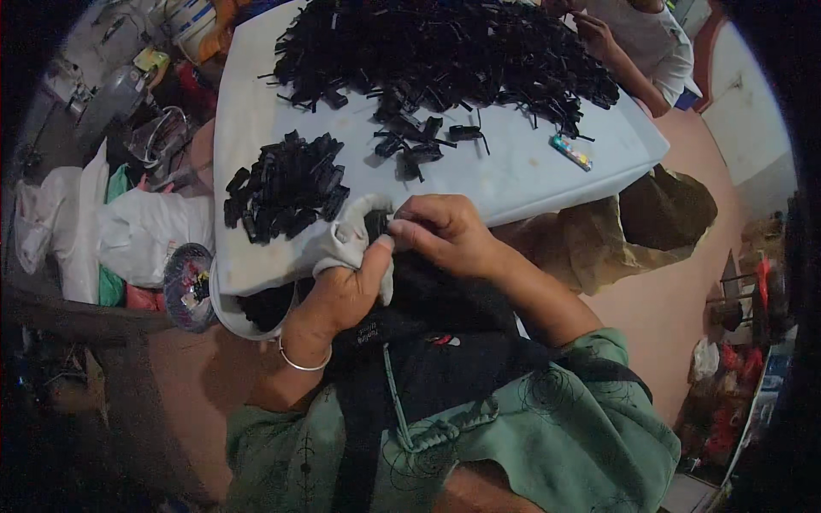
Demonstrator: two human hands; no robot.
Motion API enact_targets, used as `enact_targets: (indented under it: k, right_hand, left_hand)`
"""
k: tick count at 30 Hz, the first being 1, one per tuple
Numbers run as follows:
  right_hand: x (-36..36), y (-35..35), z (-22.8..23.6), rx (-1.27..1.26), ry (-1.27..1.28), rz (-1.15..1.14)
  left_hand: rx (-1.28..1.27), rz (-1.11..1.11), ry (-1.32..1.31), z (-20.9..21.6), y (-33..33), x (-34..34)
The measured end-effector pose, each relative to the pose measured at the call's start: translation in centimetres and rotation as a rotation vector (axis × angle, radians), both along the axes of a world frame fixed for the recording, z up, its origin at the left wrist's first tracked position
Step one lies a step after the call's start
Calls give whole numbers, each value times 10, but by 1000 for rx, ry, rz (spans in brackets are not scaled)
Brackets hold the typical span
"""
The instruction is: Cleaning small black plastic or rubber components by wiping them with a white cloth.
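Note:
My left hand [342, 286] grips a white cloth rag [346, 235] at the near edge of the white table [513, 171], thumb pointing up. My right hand [440, 231] pinches a small black part against the cloth, fingers closed on it. Just left of the hands lies a small stack of black plastic parts [286, 184]. A large heap of the same black parts [436, 47] covers the far half of the table. A few loose black parts [419, 141] lie between the heap and my hands. A silver bangle [301, 361] circles my left wrist.
Another person's hand and white sleeve [633, 38] reach in at the far right of the table. A small colourful packet [571, 151] lies near the right edge. White bags [128, 227] and clutter sit on the left; a round white bucket rim [224, 312] is under the table edge.

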State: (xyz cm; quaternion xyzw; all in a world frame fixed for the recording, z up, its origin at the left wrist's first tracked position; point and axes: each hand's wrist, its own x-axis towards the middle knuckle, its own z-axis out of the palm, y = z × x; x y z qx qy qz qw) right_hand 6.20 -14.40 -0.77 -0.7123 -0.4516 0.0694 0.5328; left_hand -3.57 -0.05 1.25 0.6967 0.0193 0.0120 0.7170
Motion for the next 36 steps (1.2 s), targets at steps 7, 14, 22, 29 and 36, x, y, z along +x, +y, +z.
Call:
enact_targets:
  k: [7, 14, 22, 29, 36]
  right_hand:
    - [-4, 2, -5, 4, -63, 34]
    - [-9, 2, 1, -77, 238, -28]
    - [-11, -2, 0, -116, 100, 111]
    - [-16, 3, -10, -191, 318, 173]
    - [-13, 28, -9, -59, 108, 124]
  left_hand:
    - [247, 72, -162, -21, 7, 5]
    - [6, -49, 31, -22, 8, 1]
    - [550, 128, -244, -41, 9, 2]
    - [901, 34, -221, -32, 1, -6]
    - [1104, 218, -369, -2, 18, -6]
